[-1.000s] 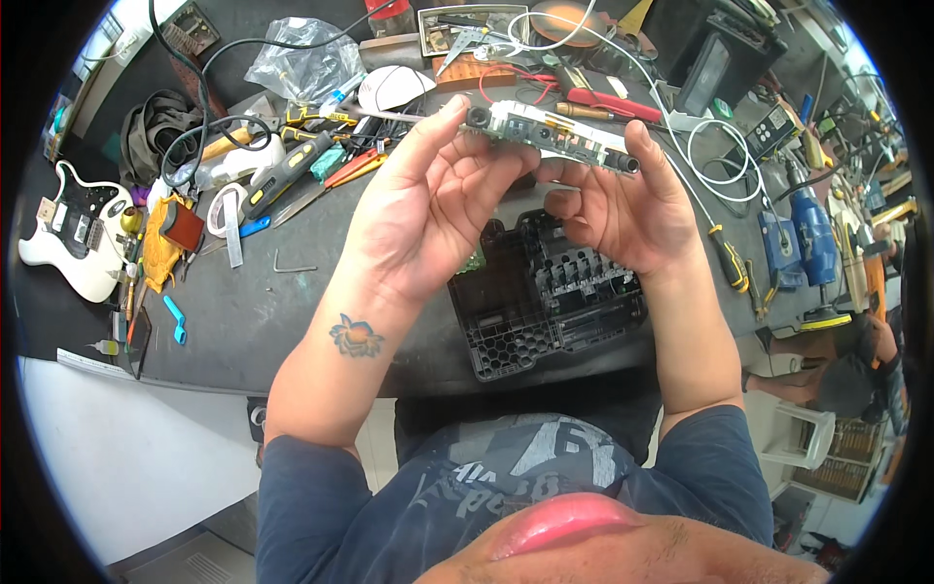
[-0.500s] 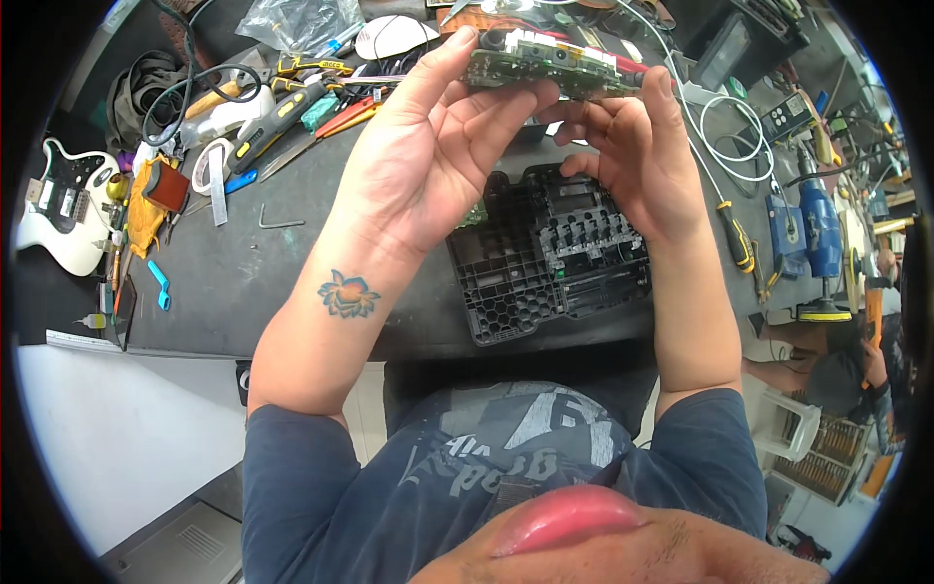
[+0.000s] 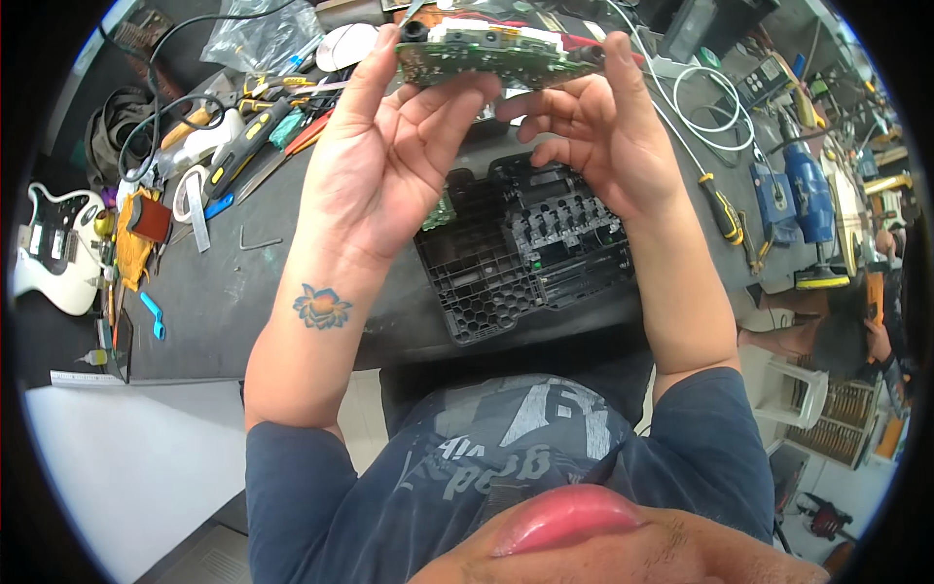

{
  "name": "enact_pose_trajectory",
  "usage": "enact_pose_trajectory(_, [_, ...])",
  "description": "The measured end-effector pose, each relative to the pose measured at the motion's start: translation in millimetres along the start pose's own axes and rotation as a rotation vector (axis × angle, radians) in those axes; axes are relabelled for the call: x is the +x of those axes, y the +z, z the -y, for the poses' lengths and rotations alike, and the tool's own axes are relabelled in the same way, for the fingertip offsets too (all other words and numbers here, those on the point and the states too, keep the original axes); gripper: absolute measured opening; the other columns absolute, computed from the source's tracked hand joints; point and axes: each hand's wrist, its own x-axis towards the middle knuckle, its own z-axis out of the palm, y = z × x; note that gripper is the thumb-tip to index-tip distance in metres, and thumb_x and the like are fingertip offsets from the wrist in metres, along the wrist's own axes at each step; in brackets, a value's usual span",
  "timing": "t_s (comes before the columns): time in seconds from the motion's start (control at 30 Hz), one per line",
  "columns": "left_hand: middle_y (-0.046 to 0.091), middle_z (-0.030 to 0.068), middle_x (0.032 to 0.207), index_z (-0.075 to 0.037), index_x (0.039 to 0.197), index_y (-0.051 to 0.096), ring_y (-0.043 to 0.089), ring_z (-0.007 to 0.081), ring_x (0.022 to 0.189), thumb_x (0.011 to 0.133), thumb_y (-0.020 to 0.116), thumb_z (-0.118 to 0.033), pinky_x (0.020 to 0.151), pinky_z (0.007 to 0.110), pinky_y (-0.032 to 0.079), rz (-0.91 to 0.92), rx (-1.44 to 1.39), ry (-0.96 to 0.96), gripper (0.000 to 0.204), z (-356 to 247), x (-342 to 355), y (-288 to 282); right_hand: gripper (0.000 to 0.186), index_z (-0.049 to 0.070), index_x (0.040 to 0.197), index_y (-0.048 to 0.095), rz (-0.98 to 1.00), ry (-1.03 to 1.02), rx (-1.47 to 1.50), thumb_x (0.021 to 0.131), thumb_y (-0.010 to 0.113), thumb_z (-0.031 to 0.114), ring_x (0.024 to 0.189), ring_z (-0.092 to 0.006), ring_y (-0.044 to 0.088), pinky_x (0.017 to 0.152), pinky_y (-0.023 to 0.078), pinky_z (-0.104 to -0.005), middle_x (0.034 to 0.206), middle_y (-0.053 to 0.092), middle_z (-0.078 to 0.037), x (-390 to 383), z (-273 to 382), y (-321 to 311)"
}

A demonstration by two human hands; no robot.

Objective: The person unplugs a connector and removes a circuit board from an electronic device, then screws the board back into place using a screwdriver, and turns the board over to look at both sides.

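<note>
Both my hands hold up a green circuit board (image 3: 486, 60) with white connectors and a black round part, edge-on above the workbench. My left hand (image 3: 389, 146) grips its left end, thumb at the edge and fingers underneath. At the right end, my right hand (image 3: 608, 131) has its thumb up against the board and its fingers curled below. Beneath them a black plastic housing (image 3: 477, 282) with a honeycomb pattern and a row of mechanical parts lies on the bench. A second small green board (image 3: 440, 211) shows at its left side, partly hidden by my left hand.
On the left lie a hex key (image 3: 261, 241), a yellow-black utility knife (image 3: 248, 146), a tape roll (image 3: 187, 190) and a white guitar-shaped body (image 3: 60, 248). To the right are a screwdriver (image 3: 722, 209), a coiled white cable (image 3: 715, 107) and a blue power tool (image 3: 808, 190). Another person is at far right.
The board and both hands have shifted left in the picture and slightly up. The bench items have shifted left too, as the view turned. My grip looks the same.
</note>
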Motion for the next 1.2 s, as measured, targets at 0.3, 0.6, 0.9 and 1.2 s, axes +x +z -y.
enact_pose_trajectory(0.3, [0.065,0.0284,0.125,0.013,0.135,0.046,0.069,0.0376,0.115,0.105,0.059,-0.03,0.1,0.037,0.062,0.067,-0.102,-0.091,0.055,-2,1,-4,0.058,0.003,0.127,0.06,-0.037,0.056,0.352,0.105,0.054,0.055,0.086,-0.0182,0.071,0.072,0.06,-0.0308,0.102,0.073,-0.012,-1,3,-5])
enact_pose_trajectory(0.6, [0.07,0.0136,0.121,0.004,0.138,0.05,0.071,0.0244,0.107,0.105,0.053,-0.026,0.086,0.035,0.062,-0.008,0.285,0.012,0.044,-1,-5,8,0.051,-0.005,0.146,0.046,0.045,-0.268,0.314,0.107,0.048,0.027,0.116,-0.0207,0.066,0.096,0.056,-0.0342,0.13,0.064,-0.017,4,6,-7])
enact_pose_trajectory(0.9, [0.069,0.0082,0.117,-0.003,0.135,0.052,0.068,0.0171,0.098,0.107,0.049,-0.018,0.08,0.035,0.059,-0.134,0.522,0.164,0.032,10,-7,17,0.035,0.003,0.139,0.052,-0.052,-0.332,0.291,0.106,0.05,0.015,0.105,-0.015,0.07,0.085,0.058,-0.032,0.12,0.069,-0.007,6,0,-12])
enact_pose_trajectory(1.2, [0.065,0.0091,0.128,-0.004,0.142,0.05,0.067,0.0187,0.105,0.106,0.05,-0.014,0.088,0.038,0.058,-0.11,0.686,0.249,0.037,15,-4,8,0.025,0.001,0.116,0.067,-0.153,-0.409,0.279,0.108,0.057,0.023,0.082,-0.0094,0.071,0.071,0.058,-0.0248,0.098,0.073,-0.004,11,-5,-12])
